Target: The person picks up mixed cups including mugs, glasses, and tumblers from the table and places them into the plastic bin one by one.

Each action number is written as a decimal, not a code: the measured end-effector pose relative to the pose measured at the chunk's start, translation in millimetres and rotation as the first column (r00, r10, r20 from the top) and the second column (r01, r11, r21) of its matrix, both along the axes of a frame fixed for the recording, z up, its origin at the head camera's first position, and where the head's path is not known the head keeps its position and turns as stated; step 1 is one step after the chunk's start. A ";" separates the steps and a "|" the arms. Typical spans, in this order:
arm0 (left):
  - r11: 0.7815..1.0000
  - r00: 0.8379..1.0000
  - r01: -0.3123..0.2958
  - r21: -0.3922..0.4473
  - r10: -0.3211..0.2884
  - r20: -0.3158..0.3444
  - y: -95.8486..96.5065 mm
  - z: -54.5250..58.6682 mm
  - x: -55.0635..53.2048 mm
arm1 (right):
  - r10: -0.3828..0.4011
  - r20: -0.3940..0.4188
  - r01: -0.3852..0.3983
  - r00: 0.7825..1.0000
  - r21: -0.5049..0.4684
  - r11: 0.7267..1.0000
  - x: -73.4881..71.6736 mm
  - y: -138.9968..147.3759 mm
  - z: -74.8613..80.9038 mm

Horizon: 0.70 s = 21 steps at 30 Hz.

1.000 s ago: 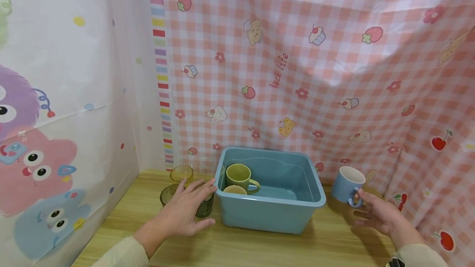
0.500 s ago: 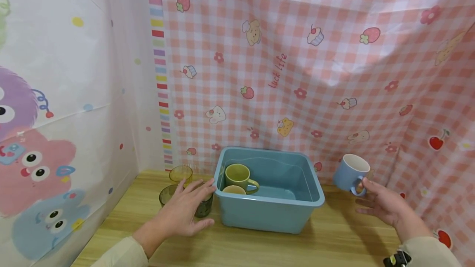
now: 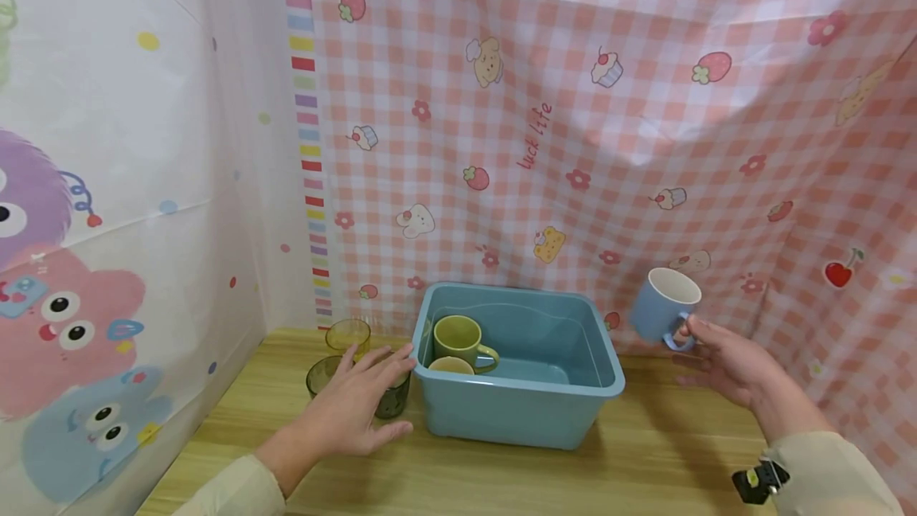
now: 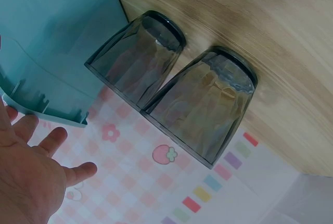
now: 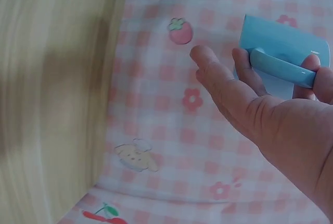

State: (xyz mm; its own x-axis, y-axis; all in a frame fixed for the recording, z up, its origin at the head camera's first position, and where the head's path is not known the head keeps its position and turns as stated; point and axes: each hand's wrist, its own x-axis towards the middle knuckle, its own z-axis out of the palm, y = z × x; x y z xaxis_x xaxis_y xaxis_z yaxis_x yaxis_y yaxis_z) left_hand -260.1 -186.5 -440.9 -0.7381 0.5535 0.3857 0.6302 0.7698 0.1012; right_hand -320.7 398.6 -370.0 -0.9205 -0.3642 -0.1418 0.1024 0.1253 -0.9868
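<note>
Bench bears a blue tub, probably stiff plastic. At its left edge the left hand holds nothing, fingers spread apart; contact with the rim is hard to tell. Right of the tub, the right hand holds a light-blue mug above the surface, thumb and forefinger clamped on its handle, other fingers extended. Likely glazed ceramic, it should feel rigid, fairly heavy, slick and breakable; the handle suits gripping, though wrapping the body would resist swinging better.
</note>
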 end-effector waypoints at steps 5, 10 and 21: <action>1.000 1.000 0.001 0.005 -0.001 0.006 0.4 0.4 0.1 | 0.003 -0.020 -0.003 1.000 0.015 1.000 -2.4 -10.6 11.5; 1.000 1.000 0.001 0.001 -0.001 -0.002 0.1 0.2 -0.4 | -0.024 -0.043 0.026 0.999 0.038 0.999 -3.7 -21.9 20.4; 1.000 1.000 0.002 0.005 -0.002 0.007 0.4 1.0 0.8 | 0.012 -0.044 -0.013 0.999 -0.022 1.000 -2.7 -39.3 32.7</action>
State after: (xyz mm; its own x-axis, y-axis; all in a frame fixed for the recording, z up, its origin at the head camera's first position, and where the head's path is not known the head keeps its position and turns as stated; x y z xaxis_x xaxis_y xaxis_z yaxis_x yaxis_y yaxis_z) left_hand -259.3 -186.2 -439.9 -0.7395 0.5531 0.3836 0.6312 0.7678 0.1097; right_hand -323.3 359.3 -337.3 -0.9211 -0.3782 -0.0927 0.0572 0.1040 -0.9929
